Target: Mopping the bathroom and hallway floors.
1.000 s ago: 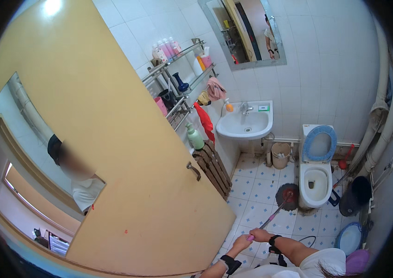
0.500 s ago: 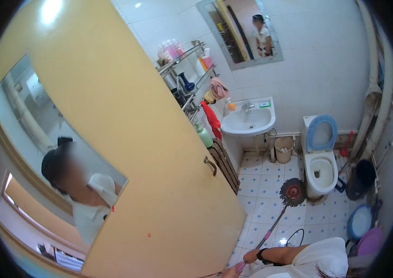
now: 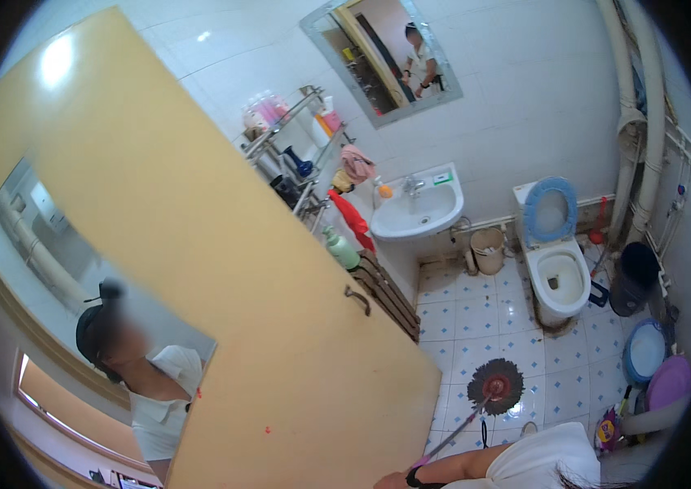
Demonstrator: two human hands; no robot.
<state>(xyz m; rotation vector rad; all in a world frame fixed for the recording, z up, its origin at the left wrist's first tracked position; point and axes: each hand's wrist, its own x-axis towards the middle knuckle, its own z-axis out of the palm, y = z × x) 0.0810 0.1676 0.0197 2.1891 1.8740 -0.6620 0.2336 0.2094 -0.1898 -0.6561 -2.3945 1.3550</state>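
A mop with a dark grey shaggy round head (image 3: 508, 396) and a red hub stands on the tiled floor, in front of the toilet. Its thin pink-and-grey handle (image 3: 457, 432) slants down to the lower edge. There my right hand (image 3: 392, 481), with a black band at the wrist, is closed round the handle; the frame's edge cuts off part of the hand. My left hand is out of view.
A yellow door (image 3: 280, 326) with a mirror panel fills the left side. Behind stand a sink (image 3: 419, 213), a beige bucket (image 3: 489, 251) and a toilet (image 3: 559, 281). At right are a dark bin (image 3: 635, 281), a blue basin (image 3: 645, 350) and a purple basin (image 3: 671, 385).
The mop head has moved nearer and slightly left, away from the toilet base. My right hand has shifted down and left, and my left hand has left the picture.
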